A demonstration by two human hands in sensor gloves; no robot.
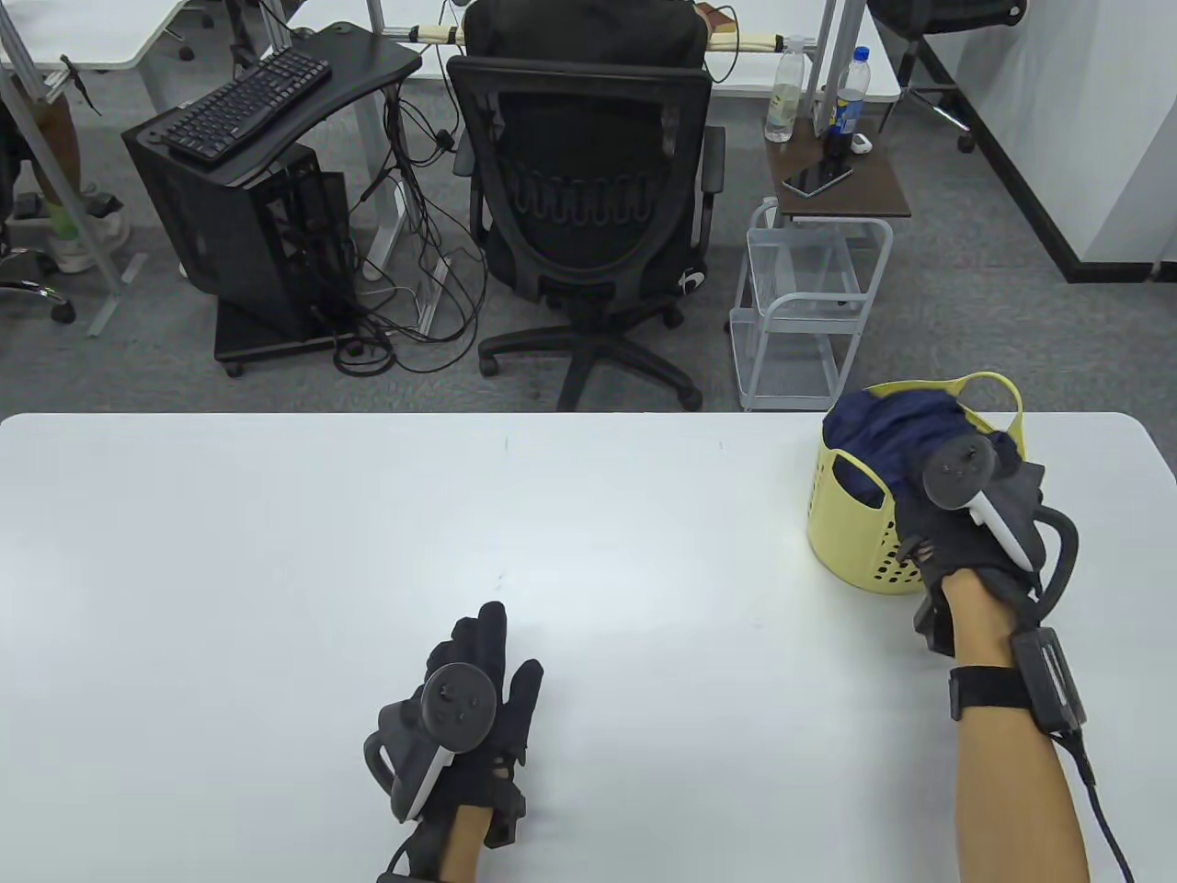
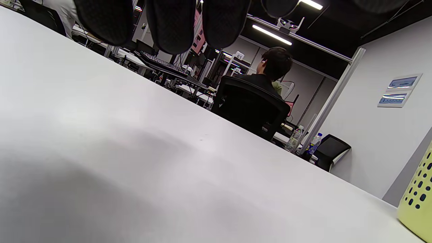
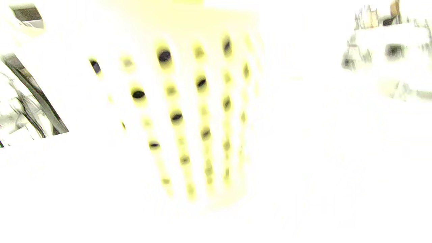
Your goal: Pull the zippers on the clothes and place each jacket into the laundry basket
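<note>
A yellow perforated laundry basket (image 1: 855, 543) stands at the table's far right, with a dark navy jacket (image 1: 883, 428) bundled inside and bulging above the rim. My right hand (image 1: 938, 515) sits over the basket's near side against the jacket; the tracker hides its fingers. The right wrist view is washed out and shows only the basket wall (image 3: 189, 111) close up. My left hand (image 1: 501, 644) lies flat on the bare white table (image 1: 276, 570) near the front middle, holding nothing. In the left wrist view its fingertips (image 2: 172, 27) hang at the top and the basket (image 2: 418, 202) shows at the right edge.
Beyond the table's far edge stand a black office chair (image 1: 588, 184), a white wire cart (image 1: 809, 303) and a small brown side table (image 1: 841, 179) with bottles and a phone. A person (image 2: 273, 64) sits in a chair with their back to me.
</note>
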